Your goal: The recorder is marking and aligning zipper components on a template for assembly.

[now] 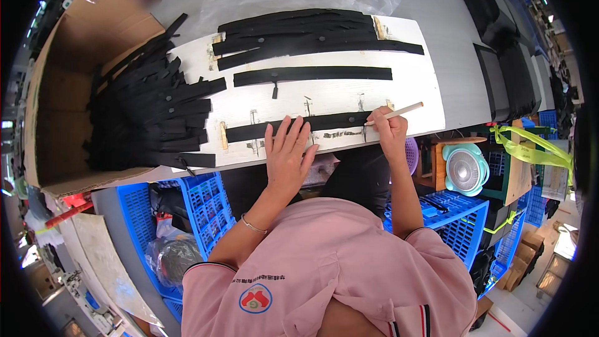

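**Grey table (446,31), white board (415,84), and a black strip (331,120) lying lengthwise along the near edge**

Across the board's near side, the black strip has its long axis running left to right, its right part angled slightly away from the person. Its left end is bare and square-cut; its right end is hidden at the fingers. Dark marks and small tape patches dot the board around it.

Flat and open, the left hand (288,150) rests over the strip's middle, fingers a little spread and pointing away from the body. Closed in a writing grip, the right hand (389,128) pinches a white pencil (402,111), which slants with its blunt end up to the right; its point is at the strip's near edge, though contact cannot be told.

On the left, a cardboard box (59,97) lies open toward the board, with a heap of black strips (150,112) spreading from its mouth. Below the table, a blue crate (212,212) holds a clear plastic bag (178,256) with something dark inside. Farther back on the board lie a single strip (331,74) and a stack of strips (299,31), both roughly parallel to the first.
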Available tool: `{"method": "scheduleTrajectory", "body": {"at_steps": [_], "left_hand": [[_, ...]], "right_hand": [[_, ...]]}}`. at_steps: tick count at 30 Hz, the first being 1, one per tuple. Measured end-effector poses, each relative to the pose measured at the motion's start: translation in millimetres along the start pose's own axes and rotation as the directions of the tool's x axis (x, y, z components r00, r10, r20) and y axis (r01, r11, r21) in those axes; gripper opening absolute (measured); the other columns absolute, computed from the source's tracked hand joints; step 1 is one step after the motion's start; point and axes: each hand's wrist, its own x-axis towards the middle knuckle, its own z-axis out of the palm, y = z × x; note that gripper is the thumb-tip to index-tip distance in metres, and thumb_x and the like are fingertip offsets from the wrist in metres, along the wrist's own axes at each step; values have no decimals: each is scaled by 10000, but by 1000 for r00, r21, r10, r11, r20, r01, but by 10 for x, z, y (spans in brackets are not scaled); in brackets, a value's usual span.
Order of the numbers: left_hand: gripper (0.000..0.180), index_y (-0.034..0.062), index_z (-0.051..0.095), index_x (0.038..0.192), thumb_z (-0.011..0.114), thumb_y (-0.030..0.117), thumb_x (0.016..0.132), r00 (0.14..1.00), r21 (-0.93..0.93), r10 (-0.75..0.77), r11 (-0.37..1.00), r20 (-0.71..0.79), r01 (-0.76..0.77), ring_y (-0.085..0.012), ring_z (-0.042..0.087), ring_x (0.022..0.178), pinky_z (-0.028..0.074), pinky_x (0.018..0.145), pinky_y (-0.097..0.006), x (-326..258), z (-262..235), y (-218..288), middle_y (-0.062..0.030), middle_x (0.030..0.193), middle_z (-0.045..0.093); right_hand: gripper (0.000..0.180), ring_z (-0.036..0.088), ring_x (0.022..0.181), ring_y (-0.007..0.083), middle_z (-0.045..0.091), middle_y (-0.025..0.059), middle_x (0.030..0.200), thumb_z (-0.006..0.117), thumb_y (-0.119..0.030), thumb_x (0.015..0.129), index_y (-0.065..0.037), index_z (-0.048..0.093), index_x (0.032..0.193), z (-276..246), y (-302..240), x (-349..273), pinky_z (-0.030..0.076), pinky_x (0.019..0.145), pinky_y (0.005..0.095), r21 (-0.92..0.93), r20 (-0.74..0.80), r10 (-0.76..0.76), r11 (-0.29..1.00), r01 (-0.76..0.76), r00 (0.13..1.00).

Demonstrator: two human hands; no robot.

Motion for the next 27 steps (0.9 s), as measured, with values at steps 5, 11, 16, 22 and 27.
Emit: {"method": "scheduleTrajectory", "body": {"at_steps": [5, 11, 16, 22, 27], "left_hand": [[488, 48, 653, 1344, 768, 203, 896, 1000, -12, -5, 1000, -21, 5, -335, 489, 1387, 268, 1193, -559, -39, 45, -30, -120, 1439, 595], [478, 49, 662, 1323, 774, 201, 884, 998, -7, 3, 1000, -62, -3, -330, 515, 1359, 282, 1181, -557, -39, 59, -43, -114, 1424, 608], [440, 22, 682, 1282, 739, 246, 908, 998, -18, -2, 1000, -69, 1, -303, 522, 1356, 279, 1191, -553, -34, 50, -23, -103, 1396, 621], [442, 14, 677, 1285, 725, 261, 922, 998, -32, -17, 999, -59, 15, -298, 504, 1376, 256, 1205, -542, -65, 29, -29, -107, 1408, 611], [455, 16, 665, 1305, 733, 243, 916, 998, -54, -26, 998, -55, 23, -303, 498, 1389, 250, 1207, -539, -70, 48, -9, -108, 1419, 609]], "right_hand": [[259, 540, 672, 73, 639, 23, 712, 590, -137, 1015, 10, 719, 846, 214, -286, -1, 403, 620, 233, 57, -59, 15, 998, -11, 998], [237, 567, 662, 84, 657, 47, 733, 578, -124, 1035, 27, 712, 911, 885, -493, 33, 443, 610, 251, 1, 117, -125, 992, 125, 985], [216, 675, 641, 234, 704, 135, 799, 608, -160, 1015, 15, 694, 922, 1016, -289, 47, 493, 586, 330, -126, 140, -93, 986, 111, 986], [220, 674, 630, 250, 703, 129, 795, 613, -170, 1015, 4, 700, 913, 1055, -265, 30, 492, 578, 335, -156, 124, -158, 972, 176, 980], [191, 670, 628, 249, 702, 128, 790, 624, -138, 998, 7, 698, 897, 1052, -232, 23, 488, 577, 336, -209, 113, -238, 943, 257, 965]]}}
